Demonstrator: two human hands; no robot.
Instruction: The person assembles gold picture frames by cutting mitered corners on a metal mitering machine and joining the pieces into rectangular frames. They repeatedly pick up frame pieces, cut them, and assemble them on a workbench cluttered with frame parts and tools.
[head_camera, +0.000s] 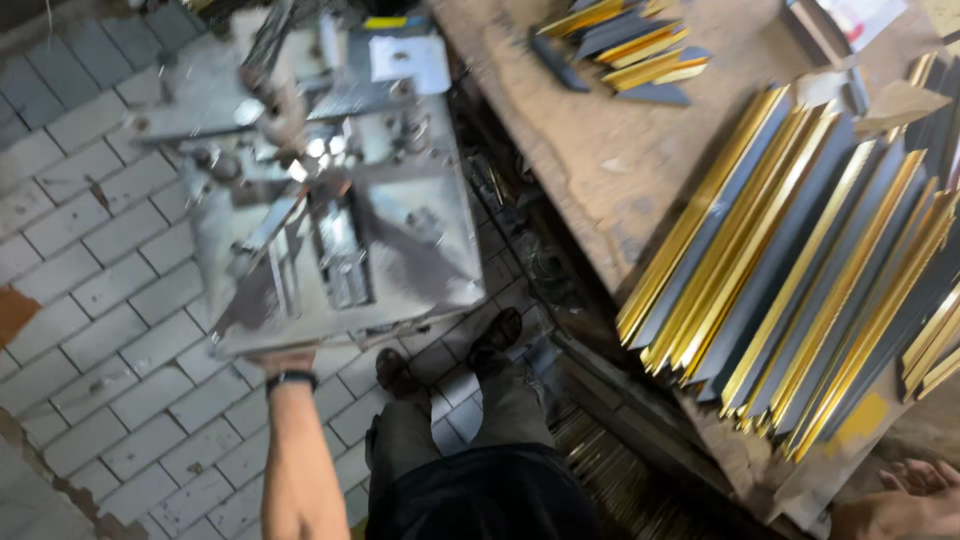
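Tiled workshop floor underfoot; right hand (915, 490) rests fingers spread at the bench (590, 150) edge, left hand (285, 358), fingers hidden, meets the metal joining machine (340, 200), gold-and-black frame mouldings (800, 270) piled beyond, none loaded yet.

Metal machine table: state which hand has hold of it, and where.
The left hand reaches under the near edge of the metal machine table; its grip is hidden. The right hand holds nothing.

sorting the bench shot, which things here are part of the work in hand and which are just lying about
In hand:
left hand on the metal machine table's near edge
right hand by the gold and black frame mouldings

Lying about:
short moulding offcuts
white paper
wooden bench
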